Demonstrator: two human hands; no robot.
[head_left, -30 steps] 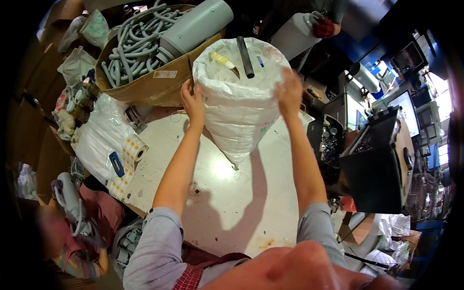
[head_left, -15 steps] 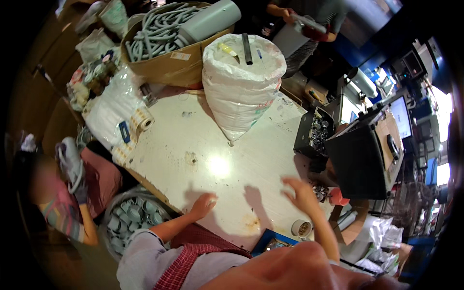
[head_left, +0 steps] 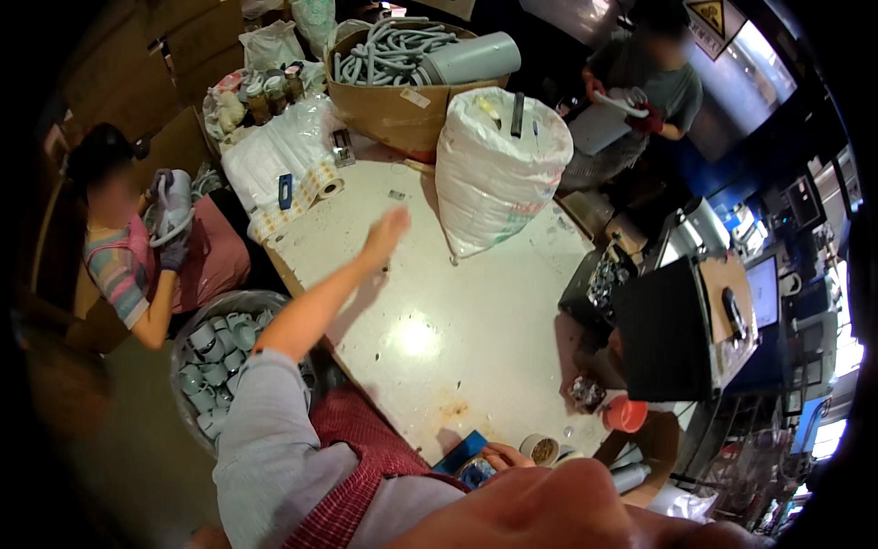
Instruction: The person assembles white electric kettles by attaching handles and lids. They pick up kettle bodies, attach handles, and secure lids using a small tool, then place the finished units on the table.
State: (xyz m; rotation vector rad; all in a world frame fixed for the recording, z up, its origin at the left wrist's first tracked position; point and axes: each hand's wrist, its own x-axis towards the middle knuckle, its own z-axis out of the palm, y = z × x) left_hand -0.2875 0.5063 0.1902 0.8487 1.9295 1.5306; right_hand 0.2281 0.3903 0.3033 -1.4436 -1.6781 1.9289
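My left hand (head_left: 389,234) is stretched far out over the white table (head_left: 512,348), left of a full white woven sack (head_left: 498,183). Its fingers are smeared by motion, and nothing shows clearly in them. Just beyond the fingertips lies a small flat metallic piece (head_left: 396,194). My right hand (head_left: 508,455) is low at the near edge, partly hidden by my own body. Its visible fingers are stretched out beside a blue tray (head_left: 460,452) with a round shiny thing (head_left: 476,472) in it. A small cup of tiny brownish pieces (head_left: 541,449) stands just right of this hand.
A cardboard box (head_left: 393,114) of grey hoses stands behind. Left are a label roll (head_left: 329,188), a blue cutter (head_left: 285,190) and a bag of grey parts (head_left: 219,357). A black bin (head_left: 599,279) and red cup (head_left: 626,414) are right. Two people work nearby.
My left hand has moved forward across the table toward the small metallic piece. My right hand has come down and back to the blue tray. The view has shifted too.
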